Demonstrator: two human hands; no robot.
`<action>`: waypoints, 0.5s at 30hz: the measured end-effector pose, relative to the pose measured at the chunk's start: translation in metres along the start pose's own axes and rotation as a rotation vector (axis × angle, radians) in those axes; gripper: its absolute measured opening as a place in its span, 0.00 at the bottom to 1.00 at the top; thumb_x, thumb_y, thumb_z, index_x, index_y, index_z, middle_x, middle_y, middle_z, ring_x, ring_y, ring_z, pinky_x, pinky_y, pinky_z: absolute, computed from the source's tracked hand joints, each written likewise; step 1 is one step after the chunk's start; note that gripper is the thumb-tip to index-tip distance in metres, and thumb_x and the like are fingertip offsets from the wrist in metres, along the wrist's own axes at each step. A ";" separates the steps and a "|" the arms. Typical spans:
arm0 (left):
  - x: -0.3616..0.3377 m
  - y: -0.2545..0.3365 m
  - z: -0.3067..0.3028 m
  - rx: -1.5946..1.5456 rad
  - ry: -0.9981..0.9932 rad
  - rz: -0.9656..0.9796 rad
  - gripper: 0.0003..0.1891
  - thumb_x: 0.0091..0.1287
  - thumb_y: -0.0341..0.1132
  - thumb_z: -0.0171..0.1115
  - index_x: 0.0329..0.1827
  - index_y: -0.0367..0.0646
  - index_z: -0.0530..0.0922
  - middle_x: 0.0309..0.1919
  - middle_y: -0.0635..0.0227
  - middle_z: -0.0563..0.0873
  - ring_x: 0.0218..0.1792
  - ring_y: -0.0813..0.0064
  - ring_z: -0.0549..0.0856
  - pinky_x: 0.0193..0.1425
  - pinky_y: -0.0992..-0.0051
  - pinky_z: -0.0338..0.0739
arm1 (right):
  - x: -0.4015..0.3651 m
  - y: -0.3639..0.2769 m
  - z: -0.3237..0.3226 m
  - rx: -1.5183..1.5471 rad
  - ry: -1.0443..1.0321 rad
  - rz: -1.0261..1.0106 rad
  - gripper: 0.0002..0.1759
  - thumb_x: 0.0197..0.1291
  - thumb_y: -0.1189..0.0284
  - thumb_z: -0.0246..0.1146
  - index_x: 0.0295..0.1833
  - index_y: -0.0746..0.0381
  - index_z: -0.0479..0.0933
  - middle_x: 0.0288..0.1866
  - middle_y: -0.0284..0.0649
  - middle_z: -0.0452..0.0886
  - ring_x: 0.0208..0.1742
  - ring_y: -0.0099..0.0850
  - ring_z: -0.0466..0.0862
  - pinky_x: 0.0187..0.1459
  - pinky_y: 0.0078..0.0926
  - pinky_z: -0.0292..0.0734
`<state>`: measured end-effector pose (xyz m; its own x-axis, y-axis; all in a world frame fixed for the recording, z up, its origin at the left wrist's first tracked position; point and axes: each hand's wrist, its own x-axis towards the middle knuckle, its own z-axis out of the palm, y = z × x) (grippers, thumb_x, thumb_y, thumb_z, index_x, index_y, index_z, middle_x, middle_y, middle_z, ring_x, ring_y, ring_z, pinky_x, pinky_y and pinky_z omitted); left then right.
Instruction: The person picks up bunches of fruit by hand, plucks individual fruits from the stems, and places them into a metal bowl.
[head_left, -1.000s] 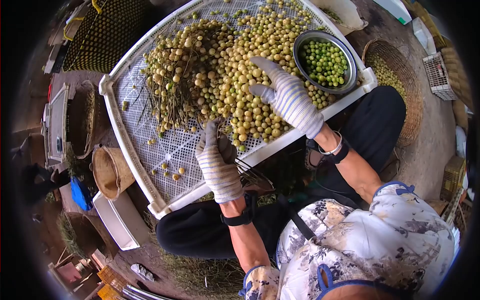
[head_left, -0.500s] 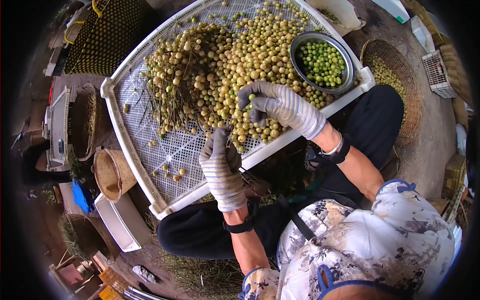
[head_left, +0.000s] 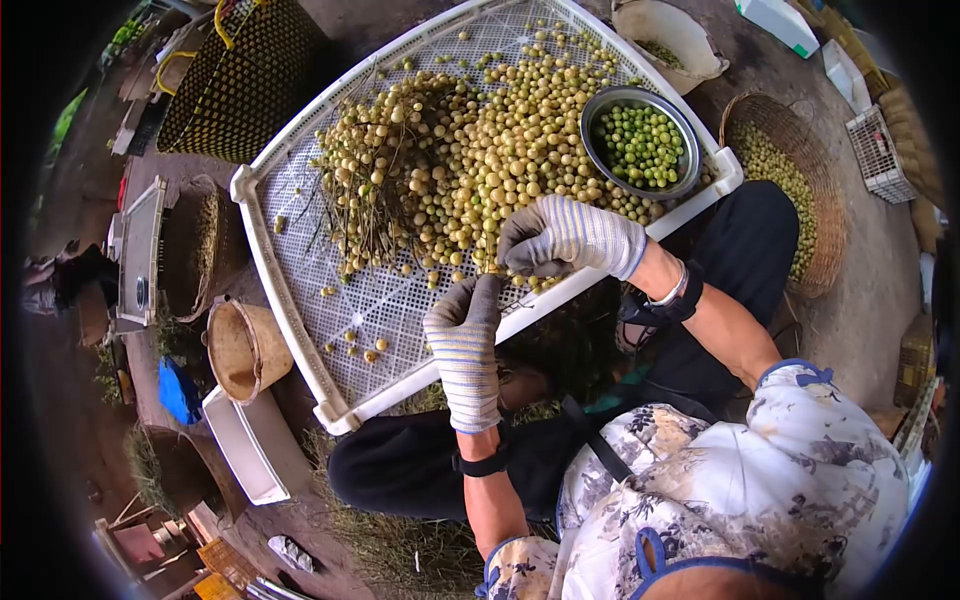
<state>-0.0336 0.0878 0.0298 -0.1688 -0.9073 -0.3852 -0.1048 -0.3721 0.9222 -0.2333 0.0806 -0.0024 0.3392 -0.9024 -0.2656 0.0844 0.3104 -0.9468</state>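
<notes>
My left hand (head_left: 466, 345), in a grey-striped work glove, is closed, with thumb and fingers pinched together at the tray's near edge. My right hand (head_left: 580, 238), gloved alike, has curled fingers just above and right of the left fingertips. What either hand pinches is too small or hidden to make out. Beyond them, a heap of small round yellow-green fruits (head_left: 535, 130) covers much of a white perforated plastic tray (head_left: 290, 320). Fruits still on thin twigs (head_left: 370, 205) lie at the heap's left. A metal bowl (head_left: 691, 150) of greener fruits stands on the tray's right side.
Right of the tray stands a wicker basket (head_left: 822, 160) part-filled with fruits. A black-and-yellow woven basket (head_left: 235, 85), a tan bucket (head_left: 250, 345) and a white trough (head_left: 245, 440) stand on the left. Cut twigs (head_left: 410, 550) litter the ground by my legs.
My right hand has moved down toward my left, which has risen slightly, so their fingertips now nearly meet. The green fruit seen in my right fingers no longer shows. The view has shifted slightly.
</notes>
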 end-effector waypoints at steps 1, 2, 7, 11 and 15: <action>0.001 0.000 -0.003 0.022 -0.019 0.029 0.10 0.68 0.33 0.67 0.41 0.32 0.85 0.25 0.78 0.81 0.26 0.90 0.72 0.29 0.85 0.66 | -0.007 -0.006 -0.001 -0.021 -0.035 0.009 0.19 0.61 0.58 0.71 0.42 0.64 0.82 0.27 0.28 0.79 0.24 0.14 0.73 0.26 0.12 0.68; 0.002 0.001 -0.006 0.042 -0.038 0.057 0.10 0.69 0.33 0.67 0.41 0.32 0.85 0.25 0.78 0.81 0.26 0.90 0.72 0.29 0.85 0.66 | -0.014 -0.013 -0.001 -0.044 -0.069 0.020 0.18 0.61 0.59 0.70 0.43 0.64 0.82 0.27 0.28 0.79 0.23 0.14 0.73 0.25 0.12 0.68; -0.036 0.058 -0.046 0.324 0.168 0.324 0.09 0.69 0.29 0.65 0.43 0.30 0.85 0.30 0.72 0.86 0.31 0.86 0.79 0.37 0.84 0.73 | -0.052 -0.056 -0.022 -0.118 0.327 -0.092 0.13 0.66 0.67 0.64 0.46 0.66 0.81 0.27 0.30 0.78 0.22 0.13 0.71 0.23 0.12 0.64; -0.113 0.114 -0.131 0.494 0.600 0.570 0.11 0.73 0.29 0.59 0.51 0.32 0.83 0.41 0.63 0.89 0.40 0.77 0.85 0.48 0.80 0.78 | -0.067 -0.046 -0.105 -0.675 0.666 -0.107 0.10 0.64 0.72 0.63 0.48 0.65 0.81 0.36 0.37 0.82 0.33 0.24 0.79 0.36 0.22 0.74; -0.186 0.132 -0.201 0.674 1.018 0.523 0.15 0.73 0.35 0.60 0.56 0.35 0.81 0.44 0.57 0.88 0.42 0.68 0.86 0.48 0.73 0.80 | -0.062 -0.034 -0.121 -1.404 0.533 -0.210 0.13 0.59 0.73 0.66 0.49 0.63 0.82 0.45 0.45 0.84 0.47 0.41 0.83 0.51 0.35 0.76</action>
<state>0.1813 0.1681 0.2300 0.4356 -0.7636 0.4767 -0.7651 -0.0351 0.6429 -0.3707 0.0899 0.0242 0.0404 -0.9877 0.1513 -0.9522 -0.0839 -0.2937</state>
